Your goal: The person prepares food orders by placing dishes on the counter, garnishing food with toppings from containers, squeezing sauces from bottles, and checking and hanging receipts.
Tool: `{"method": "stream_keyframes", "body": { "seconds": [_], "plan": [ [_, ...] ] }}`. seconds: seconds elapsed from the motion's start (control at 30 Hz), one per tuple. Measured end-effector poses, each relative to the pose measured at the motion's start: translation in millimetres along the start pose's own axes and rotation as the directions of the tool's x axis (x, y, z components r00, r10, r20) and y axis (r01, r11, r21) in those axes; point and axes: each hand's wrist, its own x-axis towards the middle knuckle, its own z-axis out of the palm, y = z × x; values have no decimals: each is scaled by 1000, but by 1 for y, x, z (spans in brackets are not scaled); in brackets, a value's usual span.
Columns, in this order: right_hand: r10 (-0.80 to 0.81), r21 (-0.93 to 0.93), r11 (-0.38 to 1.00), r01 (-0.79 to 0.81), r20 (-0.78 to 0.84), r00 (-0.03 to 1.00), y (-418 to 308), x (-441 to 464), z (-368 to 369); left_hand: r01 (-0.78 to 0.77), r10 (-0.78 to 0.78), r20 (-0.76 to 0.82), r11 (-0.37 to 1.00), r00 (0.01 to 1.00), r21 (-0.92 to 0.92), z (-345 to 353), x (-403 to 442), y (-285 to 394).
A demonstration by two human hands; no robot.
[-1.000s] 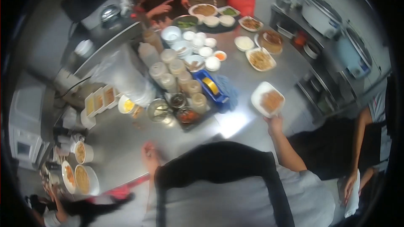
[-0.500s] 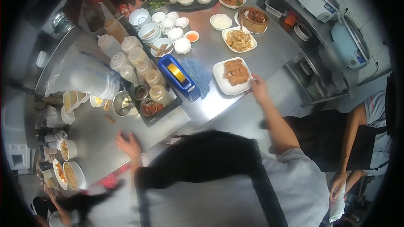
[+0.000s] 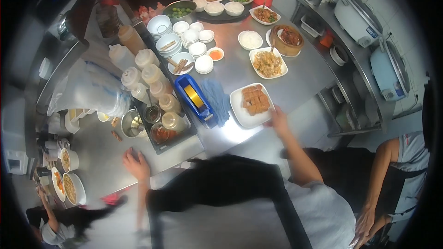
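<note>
My right hand pinches the right rim of a white square plate, close to the steel table's near edge. Sliced, browned fried meat lies on this plate. Left of the plate are a crumpled blue cloth and a blue tape dispenser with yellow tape. My left hand rests on the steel counter near its edge, fingers apart and nothing in them. Nearest to it is a black tray holding several squeeze bottles and sauce jars.
Stacked white bowls stand behind the dispenser. Beyond the plate are a dish of chopped food, a rice bowl and a bamboo steamer. A co-worker stands close at my right; another person is at lower left.
The whole view has shifted, so most things sit lower. My right hand and the plate have moved slightly left, nearer the blue cloth. My left hand stays at the counter edge.
</note>
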Motion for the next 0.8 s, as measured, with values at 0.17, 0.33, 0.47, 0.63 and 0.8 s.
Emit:
{"method": "stream_keyframes", "body": {
  "seconds": [0.17,0.33,0.47,0.63,0.8],
  "plan": [
    [6,-98,995,-2,36,999,10,10,-4,6,-5,-15,999,1000,46,-5,5,11],
    [7,-82,997,-3,46,999,-21,9,-18,-1,1,6,1000,1000,29,-6,7,12],
    [-5,-109,994,10,43,999,-135,23,-15,14,-15,10,999,1000,42,-6,9,12],
    [-192,-34,980,195,87,978,-237,122,11,31,-30,-20,997,999,65,-4,10,14],
    [-306,213,927,309,-45,951,-302,257,68,104,-105,0,992,995,66,-4,8,16]
  ]
}}
